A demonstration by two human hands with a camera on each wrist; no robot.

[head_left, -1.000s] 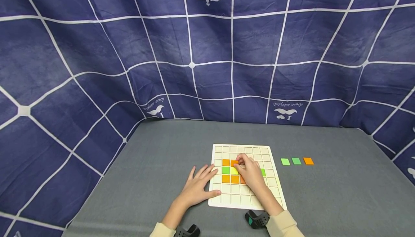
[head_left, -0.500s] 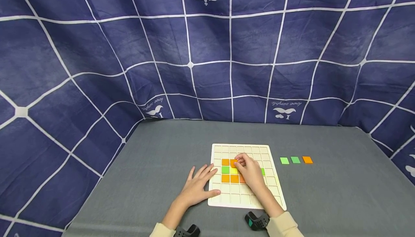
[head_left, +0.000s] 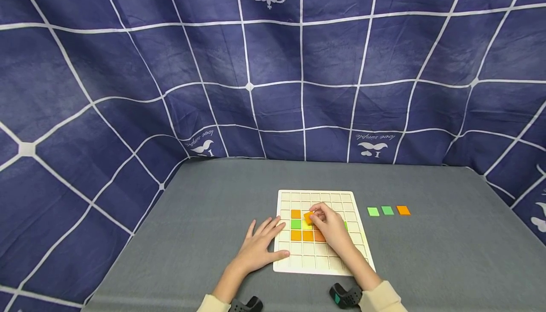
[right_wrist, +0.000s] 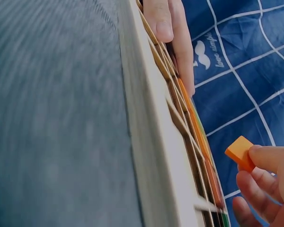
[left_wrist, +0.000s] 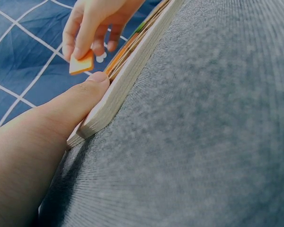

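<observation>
Lower centre of the head view: right hand (head_left: 330,226) is pinching a small orange tile (head_left: 308,217), flat square, tilted and lifted just above the grid board (head_left: 360,250). Left hand (head_left: 260,245) is lying flat with fingers spread, thumb touching the board's near left edge on the grey surface (head_left: 426,264). Orange and green tiles (head_left: 295,224) are sitting in cells beside the lifted one. Right of the board, three loose tiles (head_left: 387,210) are lying in a row, well apart from it.
</observation>
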